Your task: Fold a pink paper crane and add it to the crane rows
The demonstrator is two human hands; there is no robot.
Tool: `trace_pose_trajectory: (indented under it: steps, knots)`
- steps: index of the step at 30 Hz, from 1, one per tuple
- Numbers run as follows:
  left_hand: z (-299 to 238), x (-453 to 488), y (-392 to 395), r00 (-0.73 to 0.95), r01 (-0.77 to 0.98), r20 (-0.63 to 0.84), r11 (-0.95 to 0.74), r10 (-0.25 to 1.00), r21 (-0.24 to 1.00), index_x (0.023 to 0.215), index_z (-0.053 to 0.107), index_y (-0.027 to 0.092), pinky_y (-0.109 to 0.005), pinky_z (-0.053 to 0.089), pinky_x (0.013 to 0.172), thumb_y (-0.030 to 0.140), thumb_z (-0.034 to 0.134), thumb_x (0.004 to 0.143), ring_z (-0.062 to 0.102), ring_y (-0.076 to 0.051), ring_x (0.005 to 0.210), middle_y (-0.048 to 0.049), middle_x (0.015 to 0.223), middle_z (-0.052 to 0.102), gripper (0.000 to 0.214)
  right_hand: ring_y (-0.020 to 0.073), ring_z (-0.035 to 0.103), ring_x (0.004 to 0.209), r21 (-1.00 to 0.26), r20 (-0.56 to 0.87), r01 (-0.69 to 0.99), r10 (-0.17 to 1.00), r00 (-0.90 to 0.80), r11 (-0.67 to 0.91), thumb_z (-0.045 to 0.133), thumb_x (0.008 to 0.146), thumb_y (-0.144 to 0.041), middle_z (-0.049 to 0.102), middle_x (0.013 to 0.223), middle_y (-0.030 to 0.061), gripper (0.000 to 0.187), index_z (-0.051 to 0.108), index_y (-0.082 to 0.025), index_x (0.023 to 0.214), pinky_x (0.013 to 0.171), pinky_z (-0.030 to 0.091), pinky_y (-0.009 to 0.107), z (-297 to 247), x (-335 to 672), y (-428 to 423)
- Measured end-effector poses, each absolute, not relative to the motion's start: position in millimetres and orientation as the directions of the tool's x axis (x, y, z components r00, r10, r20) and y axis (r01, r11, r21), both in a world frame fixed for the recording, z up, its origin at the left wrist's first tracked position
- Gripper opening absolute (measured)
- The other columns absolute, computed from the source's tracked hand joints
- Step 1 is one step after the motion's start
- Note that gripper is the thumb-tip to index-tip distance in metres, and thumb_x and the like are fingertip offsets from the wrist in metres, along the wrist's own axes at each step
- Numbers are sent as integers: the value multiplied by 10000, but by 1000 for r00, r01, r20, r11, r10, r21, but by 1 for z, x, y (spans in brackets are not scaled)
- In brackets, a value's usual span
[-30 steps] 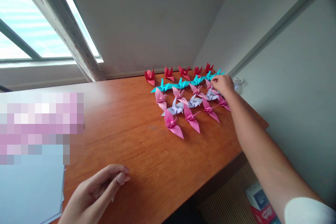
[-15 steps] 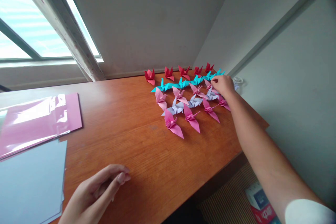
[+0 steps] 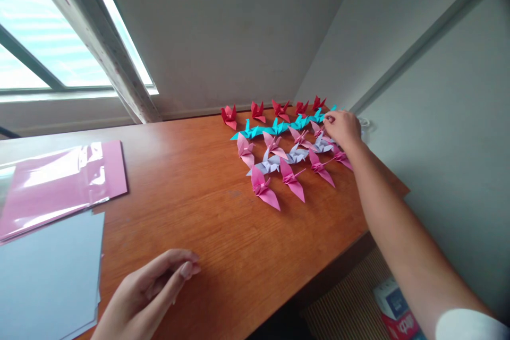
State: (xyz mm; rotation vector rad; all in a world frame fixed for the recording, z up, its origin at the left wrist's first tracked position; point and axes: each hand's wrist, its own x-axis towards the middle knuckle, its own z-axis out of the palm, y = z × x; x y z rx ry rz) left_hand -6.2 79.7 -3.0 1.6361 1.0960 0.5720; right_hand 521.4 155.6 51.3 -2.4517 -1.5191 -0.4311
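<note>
My right hand (image 3: 343, 128) reaches to the far right end of the rows of folded paper cranes, its fingertips pinched against the end of the turquoise crane row (image 3: 300, 121); what they grip is hidden. Just below it are a light pink crane (image 3: 317, 130) and a lavender crane (image 3: 322, 144). Behind the turquoise row stand red cranes (image 3: 281, 110). In the front row lie darker pink cranes (image 3: 292, 180). My left hand (image 3: 153, 289) rests low over the table, fingers curled and thumb against the fingertips, with nothing seen in them.
A clear packet of pink paper (image 3: 113, 170) lies on the wooden table (image 3: 191, 202) at the left, above a stack of pale blue sheets (image 3: 51, 276). Walls border the table behind and at the right. A white cable (image 3: 365, 123) is beyond my right hand. Boxes (image 3: 394, 303) stand on the floor.
My right hand has shifted slightly right and up, now covering more of the turquoise row's end. My left hand keeps its pose; the cranes look unmoved.
</note>
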Motion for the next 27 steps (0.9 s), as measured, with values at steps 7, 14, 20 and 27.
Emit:
trace_pose_trajectory:
  steps: [7,14,20,27]
  knots:
    - [1,-5,79,473,387,-146,-57,869,920,868,793,253,-156,601,629,513,702,828,781,-203,725,-25,820,817,277,212,696,793,-112,246,979,949,195,-172,637,840,-273,789,898,43,225,799,-236,992,735,497,288,59,500,154]
    - [3,-2,81,480,375,-143,-55,866,925,869,798,249,-142,568,513,529,697,830,776,-201,690,-32,813,816,300,212,697,753,-142,196,982,969,153,-126,669,822,-277,789,828,40,201,802,-219,962,670,459,285,57,486,161]
    - [3,-3,80,486,378,-156,-46,860,924,875,796,247,-144,567,507,526,685,841,775,-199,688,-37,818,815,303,224,711,811,-136,190,984,972,139,-114,635,828,-218,801,886,56,177,799,-206,892,726,468,288,53,485,165]
    - [5,-3,80,482,386,-167,-37,860,922,863,798,243,-148,567,502,545,692,823,770,-202,672,-38,808,814,322,223,710,799,-121,197,987,972,127,-104,610,837,-205,801,855,47,183,793,-211,833,727,457,284,54,485,166]
